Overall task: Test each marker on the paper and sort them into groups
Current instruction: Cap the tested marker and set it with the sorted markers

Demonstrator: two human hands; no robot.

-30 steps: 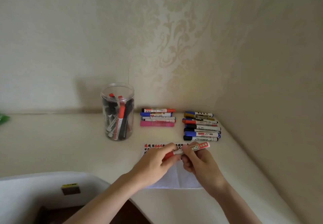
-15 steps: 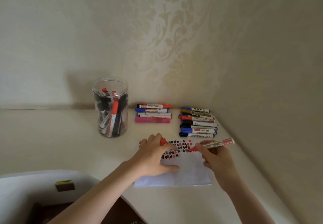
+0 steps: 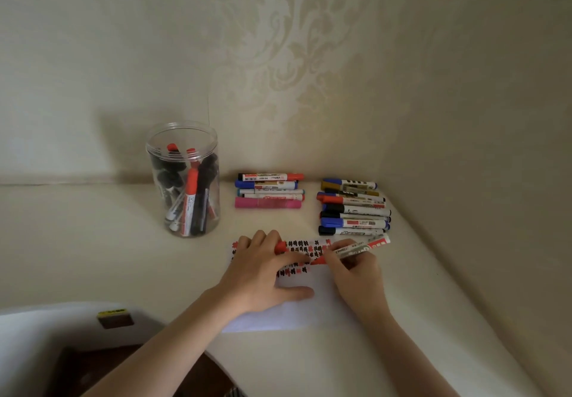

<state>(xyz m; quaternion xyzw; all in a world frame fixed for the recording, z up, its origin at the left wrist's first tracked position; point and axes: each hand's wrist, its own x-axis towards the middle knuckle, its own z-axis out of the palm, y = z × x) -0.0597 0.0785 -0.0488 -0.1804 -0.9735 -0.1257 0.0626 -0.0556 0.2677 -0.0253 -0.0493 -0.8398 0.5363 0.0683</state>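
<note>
A white paper (image 3: 312, 310) lies on the cream table, its top rows filled with red and black test marks. My left hand (image 3: 263, 276) presses flat on the paper, with a red cap (image 3: 281, 246) pinched between its fingers. My right hand (image 3: 356, 276) grips an uncapped red marker (image 3: 356, 249), whose tip touches the paper just right of the left fingertips. Behind the paper lie two sorted groups: a small pile of markers (image 3: 269, 190) and a larger pile (image 3: 353, 207) by the right wall.
A clear plastic jar (image 3: 184, 180) with several red and black markers stands at the left of the piles. Walls close off the back and right side of the table. A white chair back (image 3: 62, 334) is at the lower left.
My hands pulled the cap off the red marker and moved apart. The left hand settled flat on the paper with the cap, and the right brought the tip down onto the sheet.
</note>
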